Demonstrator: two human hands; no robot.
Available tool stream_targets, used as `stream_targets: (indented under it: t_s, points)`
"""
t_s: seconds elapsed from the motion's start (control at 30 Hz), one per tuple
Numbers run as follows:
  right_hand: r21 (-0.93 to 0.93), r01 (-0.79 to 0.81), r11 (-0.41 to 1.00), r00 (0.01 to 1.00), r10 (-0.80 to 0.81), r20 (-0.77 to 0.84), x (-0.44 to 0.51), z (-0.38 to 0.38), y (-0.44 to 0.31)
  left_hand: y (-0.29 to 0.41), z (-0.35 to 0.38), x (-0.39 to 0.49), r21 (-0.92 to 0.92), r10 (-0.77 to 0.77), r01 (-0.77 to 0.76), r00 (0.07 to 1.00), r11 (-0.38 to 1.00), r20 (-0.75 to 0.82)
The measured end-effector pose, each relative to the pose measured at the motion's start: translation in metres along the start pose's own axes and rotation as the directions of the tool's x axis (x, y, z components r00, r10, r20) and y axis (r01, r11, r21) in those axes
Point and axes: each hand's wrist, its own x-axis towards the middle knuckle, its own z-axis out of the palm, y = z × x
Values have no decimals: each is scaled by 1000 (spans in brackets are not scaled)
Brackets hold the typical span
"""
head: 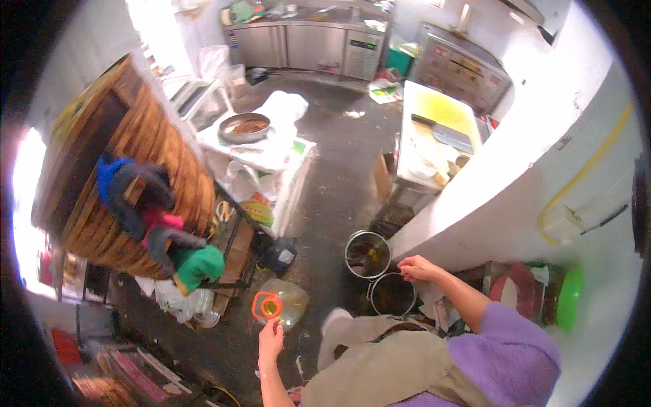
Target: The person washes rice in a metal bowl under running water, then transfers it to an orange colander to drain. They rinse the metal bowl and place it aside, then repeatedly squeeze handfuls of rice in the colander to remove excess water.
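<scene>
My left hand [271, 340] is just in front of a translucent plastic jug [296, 301] on the floor. The jug has an orange handle ring [256, 305] and mouth, with yellowish liquid visible through the opening. My fingertips overlap its near edge; whether they touch it is unclear. On the other side, my right hand [418, 268] hangs with curled fingers by the rim of a near metal pail [374, 299]. Nothing can be made out in that hand. Touching or close beside this pail stands another metal pail [347, 257] with dark contents.
A wooden slatted rack [168, 132] with cloths and a green glove [201, 267] rises at left. Ahead, a pan [243, 137] sits on a covered low table [302, 147]. A cleaver [452, 137] lies on the worktop [407, 109] at right, near the white wall [508, 193].
</scene>
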Motion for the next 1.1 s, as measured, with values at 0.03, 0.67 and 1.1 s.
stream_targets:
  t_s: [0.03,0.67,1.1]
  points:
    - [26,-5,1000,1000,4,9,3,-2,-3,10,0,9,19,46,-47,999,999,17]
    - [64,404,912,891,-409,196,339,-92,-357,338,23,533,84,433,-493,822,866,370]
    - [675,166,719,986,-133,-102,576,-439,-402,611,67,843,-72,243,-262,709,962,662]
